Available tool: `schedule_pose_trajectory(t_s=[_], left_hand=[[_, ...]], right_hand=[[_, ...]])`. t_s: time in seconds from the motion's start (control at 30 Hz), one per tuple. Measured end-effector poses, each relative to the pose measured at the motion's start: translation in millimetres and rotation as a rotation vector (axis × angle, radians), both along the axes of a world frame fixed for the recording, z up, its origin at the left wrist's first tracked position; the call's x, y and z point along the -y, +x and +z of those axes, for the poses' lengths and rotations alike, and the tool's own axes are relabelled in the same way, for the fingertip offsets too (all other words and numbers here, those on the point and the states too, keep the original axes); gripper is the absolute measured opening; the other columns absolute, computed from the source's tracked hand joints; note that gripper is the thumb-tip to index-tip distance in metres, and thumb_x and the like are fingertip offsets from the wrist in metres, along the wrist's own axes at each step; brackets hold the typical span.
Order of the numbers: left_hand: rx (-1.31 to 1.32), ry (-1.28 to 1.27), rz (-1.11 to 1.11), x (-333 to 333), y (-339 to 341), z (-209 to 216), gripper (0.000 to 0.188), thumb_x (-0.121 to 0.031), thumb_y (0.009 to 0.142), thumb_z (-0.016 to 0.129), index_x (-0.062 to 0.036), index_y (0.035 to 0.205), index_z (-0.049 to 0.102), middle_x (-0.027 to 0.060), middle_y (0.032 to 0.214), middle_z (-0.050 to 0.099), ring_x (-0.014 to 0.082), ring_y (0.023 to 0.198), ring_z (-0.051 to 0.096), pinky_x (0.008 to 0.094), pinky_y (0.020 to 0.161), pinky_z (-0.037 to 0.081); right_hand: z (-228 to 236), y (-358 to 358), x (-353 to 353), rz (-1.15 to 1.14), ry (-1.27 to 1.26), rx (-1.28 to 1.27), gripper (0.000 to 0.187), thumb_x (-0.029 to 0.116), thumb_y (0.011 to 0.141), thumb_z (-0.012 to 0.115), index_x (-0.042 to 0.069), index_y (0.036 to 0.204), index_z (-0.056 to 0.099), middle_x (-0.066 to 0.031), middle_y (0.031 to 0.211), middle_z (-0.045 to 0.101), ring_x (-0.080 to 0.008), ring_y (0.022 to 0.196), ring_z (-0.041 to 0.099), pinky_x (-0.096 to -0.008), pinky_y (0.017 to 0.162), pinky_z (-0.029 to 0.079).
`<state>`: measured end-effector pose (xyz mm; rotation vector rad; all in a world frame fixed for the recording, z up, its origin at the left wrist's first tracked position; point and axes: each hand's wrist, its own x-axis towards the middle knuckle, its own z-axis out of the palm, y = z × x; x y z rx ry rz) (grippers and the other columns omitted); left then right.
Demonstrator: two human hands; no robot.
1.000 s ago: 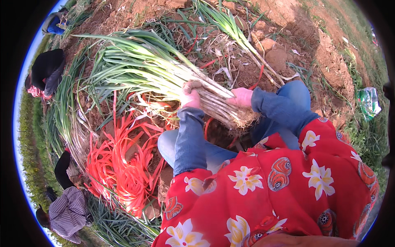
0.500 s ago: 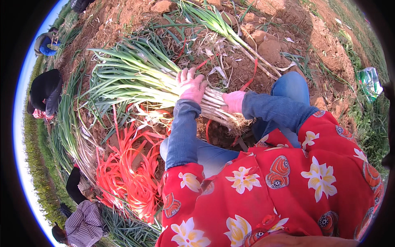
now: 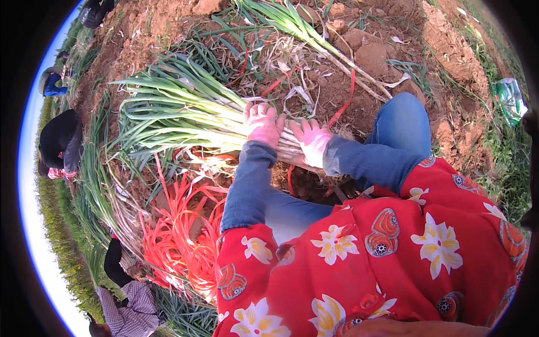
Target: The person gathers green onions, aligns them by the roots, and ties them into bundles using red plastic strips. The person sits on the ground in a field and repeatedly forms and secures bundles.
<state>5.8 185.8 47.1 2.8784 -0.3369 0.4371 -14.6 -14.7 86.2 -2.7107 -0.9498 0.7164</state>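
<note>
Much of the view is reddish-brown soil (image 3: 393,50), clodded and strewn with dry leaves. Across it lies a big bundle of green onions (image 3: 185,115), its green tops fanning out to the left and its pale white stalks running right, under the person's two hands. Below the bundle a heap of red-orange ties (image 3: 179,236) spreads over the ground. A second, looser bunch of onions (image 3: 297,25) lies farther up, slanting toward the right, well apart from the hands. The left hand (image 3: 263,122), in a pink glove, rests palm down on the white stalks with fingers spread flat, pressing rather than clasping. The right hand (image 3: 311,140), gloved alike, lies just beside it on the same stalks near the root end, fingers curled over them. A thin red tie (image 3: 347,101) runs up from beside the right hand.
</note>
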Motion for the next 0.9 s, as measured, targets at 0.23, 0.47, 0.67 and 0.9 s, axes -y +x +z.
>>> schedule_pose_trajectory(t_s=[0.23,0.47,0.67,0.9], left_hand=[[-0.225,0.302,-0.243,-87.3,51.9,41.7,0.027,-0.040,0.091,0.061,-0.0154,0.087,0.072,0.0080,0.090,0.067,0.0292,0.094,0.063,0.0473,0.106,0.038],[-0.379,0.556,-0.156,-187.6,80.9,86.0,0.029,-0.035,0.095,0.056,-0.0165,0.083,0.074,0.0049,0.077,0.068,0.0283,0.090,0.063,0.0451,0.104,0.040],[-0.416,0.594,0.138,-210.0,87.3,85.1,0.043,-0.038,0.098,0.047,-0.0123,0.080,0.076,0.0072,0.080,0.072,0.0321,0.088,0.063,0.0446,0.095,0.044],[-0.323,0.693,0.364,-190.4,73.9,65.5,0.039,-0.038,0.098,0.051,-0.0119,0.081,0.074,0.0079,0.083,0.072,0.0296,0.090,0.066,0.0436,0.096,0.044]], right_hand=[[-16.6,-5.6,11.3,0.041,0.099,0.057,0.120,0.055,0.075,0.079,0.002,0.159,0.011,-0.0340,0.147,0.036,-0.0489,0.116,0.054,-0.0567,0.095,0.047],[-6.2,-3.2,15.6,0.037,0.041,-0.053,0.118,0.053,0.075,0.079,0.006,0.160,0.013,-0.0350,0.149,0.034,-0.0530,0.121,0.050,-0.0580,0.101,0.043],[0.0,-4.4,19.4,0.070,-0.013,-0.144,0.120,0.060,0.074,0.077,0.008,0.161,0.012,-0.0348,0.151,0.032,-0.0534,0.127,0.046,-0.0652,0.101,0.039],[-2.0,-2.5,11.7,0.069,-0.050,-0.197,0.126,0.057,0.067,0.082,0.007,0.161,0.013,-0.0335,0.151,0.032,-0.0522,0.127,0.044,-0.0628,0.103,0.038]])
